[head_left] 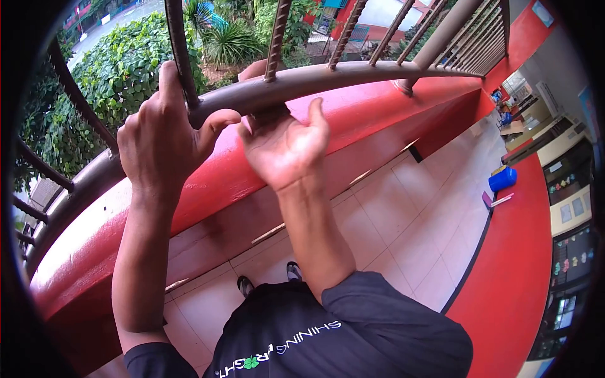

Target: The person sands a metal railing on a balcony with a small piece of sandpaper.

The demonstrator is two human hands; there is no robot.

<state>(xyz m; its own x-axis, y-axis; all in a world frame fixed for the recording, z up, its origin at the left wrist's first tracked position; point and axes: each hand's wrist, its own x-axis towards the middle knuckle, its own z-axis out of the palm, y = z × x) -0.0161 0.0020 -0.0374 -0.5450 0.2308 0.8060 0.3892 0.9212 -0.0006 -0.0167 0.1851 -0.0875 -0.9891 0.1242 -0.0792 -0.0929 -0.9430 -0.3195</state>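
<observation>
A brown metal railing point(353, 75) with upright bars runs along the top of a red parapet wall point(378, 120). My left hand point(161, 135) is closed around an upright bar point(179, 50) where it meets the horizontal rail, thumb resting on the rail. My right hand point(283, 145) is turned palm towards me just to the right of it. Its fingers curl up behind the horizontal rail beside another upright bar point(277, 38), and their tips are partly hidden. The two hands are close together, nearly touching.
Below lie a pale tiled floor point(409, 220) and my shoes point(293, 271). A curved red wall point(517, 264) stands on the right with a blue container point(502, 178) at its edge. Green bushes point(120, 69) grow beyond the railing.
</observation>
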